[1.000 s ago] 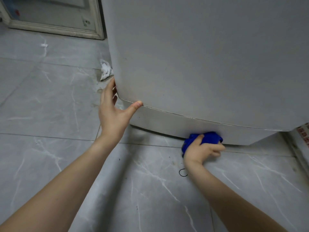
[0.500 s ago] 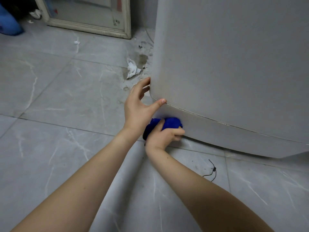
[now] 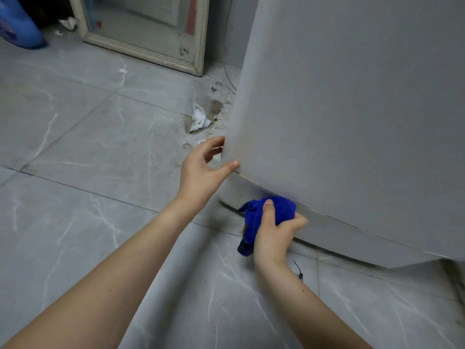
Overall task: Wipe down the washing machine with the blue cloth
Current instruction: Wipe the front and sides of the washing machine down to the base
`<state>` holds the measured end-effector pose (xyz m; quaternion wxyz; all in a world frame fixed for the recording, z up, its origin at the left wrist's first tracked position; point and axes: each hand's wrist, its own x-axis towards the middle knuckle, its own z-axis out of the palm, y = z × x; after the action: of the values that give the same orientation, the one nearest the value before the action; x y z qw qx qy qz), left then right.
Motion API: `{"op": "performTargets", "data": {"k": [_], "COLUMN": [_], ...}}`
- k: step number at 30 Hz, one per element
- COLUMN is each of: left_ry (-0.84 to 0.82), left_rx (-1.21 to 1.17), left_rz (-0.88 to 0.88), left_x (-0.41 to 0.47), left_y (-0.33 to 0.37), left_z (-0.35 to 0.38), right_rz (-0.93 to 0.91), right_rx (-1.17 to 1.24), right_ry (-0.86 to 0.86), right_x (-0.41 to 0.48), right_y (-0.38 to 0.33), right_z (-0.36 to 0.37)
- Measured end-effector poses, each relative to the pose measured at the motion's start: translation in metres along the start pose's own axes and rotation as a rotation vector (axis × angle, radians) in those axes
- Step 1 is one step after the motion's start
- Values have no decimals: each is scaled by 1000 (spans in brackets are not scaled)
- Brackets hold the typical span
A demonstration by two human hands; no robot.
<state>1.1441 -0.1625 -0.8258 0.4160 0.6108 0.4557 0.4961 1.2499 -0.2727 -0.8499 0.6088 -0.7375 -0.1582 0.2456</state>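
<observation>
The grey washing machine (image 3: 352, 109) fills the right side of the view, standing on a tiled floor. My right hand (image 3: 274, 235) grips the bunched blue cloth (image 3: 280, 210) and holds it against the machine's lower base panel, just under the seam and right of the front-left corner. A tail of the cloth hangs down left of my wrist. My left hand (image 3: 202, 170) rests on that front-left corner, thumb on the front face, fingers spread round onto the side.
A crumpled white tissue (image 3: 200, 119) and a dirt stain (image 3: 216, 109) lie on the floor by the machine's left side. A framed mirror (image 3: 141, 46) leans at the back. A blue bag (image 3: 17, 26) sits top left. A small black cord (image 3: 298, 270) lies by my right wrist.
My right hand swept the cloth left along the base panel to the corner, then back a little to the right. My left hand stayed on the corner.
</observation>
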Motion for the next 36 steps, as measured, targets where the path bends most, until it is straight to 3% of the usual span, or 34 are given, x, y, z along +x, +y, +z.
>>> {"op": "performTargets", "data": {"k": [2,5,8,11,16,20,23,27,29,34,36], "left_ry": [12,29,30,7,-42,-54,-71,-76,-77,-80,-81], "left_rx": [2,-34,-87,-85,-98,-112,-121,-159,-198,-243,-276], "left_rz": [-9,0,13,51,56,51,30,9,12,-23,-34], "left_x": [-1,-1,-3,-6,-7,-4,-2,-4,-2,5,8], "left_y": [6,23,42,53,60,56,47,43,45,48,47], "left_z": [1,1,-2,-5,-12,-13,-12,-11,-13,-18,-19], "right_rz": [-85,-457,-877,-1022,-1271,-1433,-1532,-1429,-1415,-1466,-1520], "right_rx": [-87,-327,-548,-607,-623,-746,-829,-930,-903,-697,-731], "right_ry": [-175,-280,-142,51,197,180,0,-185,-141,203,191], "right_x": [-14,-30,-25,-17,1,30,40,33,27,12,14], "right_y": [-25,-73,-121,-159,-191,-156,-94,-64,-87,-184,-183], "right_z": [-30,-79,-110,-124,-99,-62,-47,-41,-46,-34,-24]}}
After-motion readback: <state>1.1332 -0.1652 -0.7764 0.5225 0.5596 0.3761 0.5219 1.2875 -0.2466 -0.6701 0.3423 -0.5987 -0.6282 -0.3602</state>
